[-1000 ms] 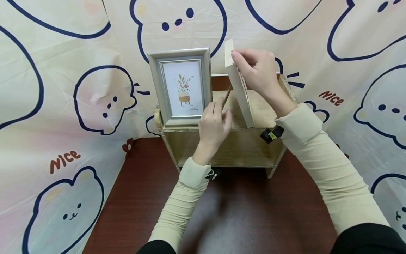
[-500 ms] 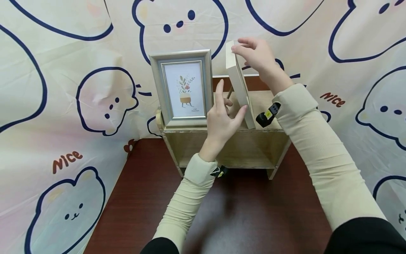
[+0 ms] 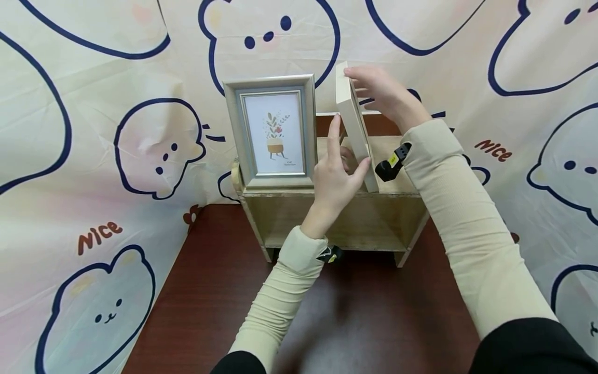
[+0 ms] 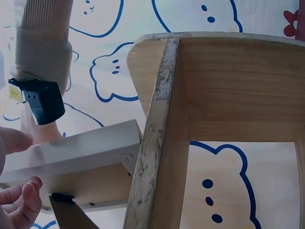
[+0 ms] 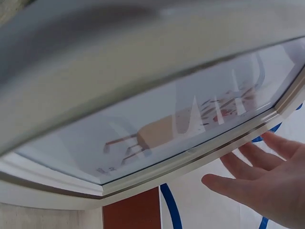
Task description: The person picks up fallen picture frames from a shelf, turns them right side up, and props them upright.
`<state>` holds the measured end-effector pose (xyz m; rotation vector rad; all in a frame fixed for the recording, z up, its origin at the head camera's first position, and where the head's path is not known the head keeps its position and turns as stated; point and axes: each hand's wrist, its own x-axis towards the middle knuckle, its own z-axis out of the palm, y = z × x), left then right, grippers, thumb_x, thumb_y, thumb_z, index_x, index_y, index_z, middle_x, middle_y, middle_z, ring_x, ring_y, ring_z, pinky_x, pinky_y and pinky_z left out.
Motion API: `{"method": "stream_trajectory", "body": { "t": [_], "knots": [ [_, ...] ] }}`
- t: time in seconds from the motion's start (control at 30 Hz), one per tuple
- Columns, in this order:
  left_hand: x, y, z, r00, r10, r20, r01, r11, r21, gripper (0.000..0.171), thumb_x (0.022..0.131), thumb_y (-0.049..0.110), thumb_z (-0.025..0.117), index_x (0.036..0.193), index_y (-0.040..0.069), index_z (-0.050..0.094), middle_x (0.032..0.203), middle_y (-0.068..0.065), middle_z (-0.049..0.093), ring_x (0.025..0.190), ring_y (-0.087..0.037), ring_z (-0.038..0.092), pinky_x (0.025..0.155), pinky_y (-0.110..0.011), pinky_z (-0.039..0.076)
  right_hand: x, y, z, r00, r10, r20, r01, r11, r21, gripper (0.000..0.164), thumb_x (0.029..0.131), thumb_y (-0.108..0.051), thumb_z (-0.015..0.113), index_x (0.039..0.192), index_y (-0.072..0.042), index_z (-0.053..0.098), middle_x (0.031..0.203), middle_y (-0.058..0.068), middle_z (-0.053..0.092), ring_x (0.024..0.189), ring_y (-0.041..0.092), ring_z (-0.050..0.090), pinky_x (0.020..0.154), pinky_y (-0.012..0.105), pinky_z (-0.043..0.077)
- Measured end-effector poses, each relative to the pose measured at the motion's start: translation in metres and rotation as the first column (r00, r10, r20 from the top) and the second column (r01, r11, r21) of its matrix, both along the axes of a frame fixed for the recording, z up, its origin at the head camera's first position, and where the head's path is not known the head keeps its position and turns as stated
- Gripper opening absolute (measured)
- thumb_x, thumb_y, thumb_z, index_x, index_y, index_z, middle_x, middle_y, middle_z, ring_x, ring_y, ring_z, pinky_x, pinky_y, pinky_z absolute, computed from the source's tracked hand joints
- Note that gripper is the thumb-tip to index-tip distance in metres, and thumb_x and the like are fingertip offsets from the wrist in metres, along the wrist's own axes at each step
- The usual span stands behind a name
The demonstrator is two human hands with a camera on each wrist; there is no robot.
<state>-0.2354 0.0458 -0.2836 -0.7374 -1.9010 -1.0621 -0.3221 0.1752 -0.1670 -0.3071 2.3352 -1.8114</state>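
A silver-framed picture frame (image 3: 310, 156) with a potted-plant print stands at the left on top of a small wooden shelf (image 3: 275, 218). A second, pale picture frame (image 3: 352, 122) stands nearly edge-on beside it, its glass turned right. My left hand (image 3: 335, 179) grips the near side edge of this second frame, thumb in front and fingers at the back, index finger pointing up. In the left wrist view its back shows a support leg (image 4: 66, 210). Extended fingers of my right hand (image 3: 388, 93) touch the frame's top edge; the right wrist view shows them along the rim.
The shelf stands on a dark red-brown table (image 3: 201, 291). Behind it hangs a cream cloth (image 3: 93, 47) with blue bear outlines. A raised side panel (image 4: 147, 157) edges the shelf. Black cameras (image 3: 394, 163) sit at my wrists.
My left hand has moved right and up from beside the left frame to the second frame's edge. My right hand's fingers have uncurled at its top. Both frames stay standing.
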Motion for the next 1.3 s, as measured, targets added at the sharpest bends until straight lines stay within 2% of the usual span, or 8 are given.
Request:
{"method": "stream_trajectory", "body": {
  "t": [0.13,0.33,0.6,0.83,1.1,1.3],
  "knots": [
    [0.001,0.003,0.001,1.0,-0.015,0.016,0.014,1.0,0.015,0.08,0.078,0.011,0.068,0.139,0.001,0.018,0.071,-0.007,0.06,0.055,-0.012,0.052,0.051,-0.017,0.039,-0.001,-0.001,-0.001,1.0,-0.005,0.008,0.005,1.0,0.027,0.055,0.09,-0.046,0.044,0.137,-0.016,0.038,0.142,0.01,0.033,0.127,0.025,0.031,0.107,0.045,0.014],
    [0.003,0.005,0.004,0.999,0.0,0.051,-0.001,1.0,0.026,0.079,0.079,0.01,0.067,0.14,0.001,0.017,0.069,-0.006,0.06,0.055,-0.011,0.053,0.05,-0.016,0.039,-0.001,0.0,-0.001,1.0,-0.024,-0.018,0.025,0.998,0.052,0.056,0.09,-0.046,0.043,0.137,-0.015,0.039,0.141,0.01,0.034,0.125,0.026,0.032,0.108,0.045,0.015],
    [0.004,0.008,0.007,0.997,0.016,0.076,-0.019,0.999,0.036,0.08,0.078,0.01,0.064,0.141,0.001,0.016,0.067,-0.006,0.059,0.053,-0.011,0.053,0.047,-0.017,0.038,0.004,0.001,-0.001,0.995,-0.094,-0.039,0.096,0.994,0.05,0.052,0.088,-0.047,0.047,0.13,-0.016,0.048,0.137,0.009,0.038,0.122,0.027,0.035,0.107,0.044,0.019],
    [0.002,0.007,0.009,0.997,0.01,0.073,-0.015,0.998,0.059,0.08,0.075,0.007,0.064,0.14,0.001,0.017,0.069,-0.007,0.06,0.056,-0.011,0.054,0.048,-0.016,0.039,0.008,0.004,-0.003,0.982,-0.172,-0.081,0.178,0.981,0.073,0.043,0.088,-0.049,0.048,0.116,-0.017,0.055,0.131,0.007,0.043,0.12,0.027,0.039,0.105,0.045,0.024],
    [-0.001,0.004,0.012,0.985,-0.061,0.16,0.048,0.995,0.085,0.081,0.075,0.006,0.062,0.142,0.003,0.016,0.074,-0.01,0.06,0.057,-0.013,0.054,0.049,-0.015,0.042,0.012,0.008,0.0,0.965,-0.254,-0.065,0.258,0.964,0.057,0.051,0.086,-0.051,0.051,0.126,-0.02,0.054,0.122,0.0,0.047,0.114,0.02,0.042,0.104,0.043,0.025],
    [-0.004,0.0,0.014,0.98,-0.058,0.193,0.045,0.996,0.071,0.081,0.074,0.006,0.063,0.142,0.003,0.019,0.07,-0.01,0.06,0.054,-0.013,0.053,0.049,-0.016,0.041,0.015,0.012,0.0,0.95,-0.307,-0.063,0.311,0.948,0.067,0.053,0.085,-0.053,0.052,0.126,-0.019,0.053,0.131,-0.001,0.044,0.121,0.016,0.036,0.104,0.045,0.024]
  ]
}}
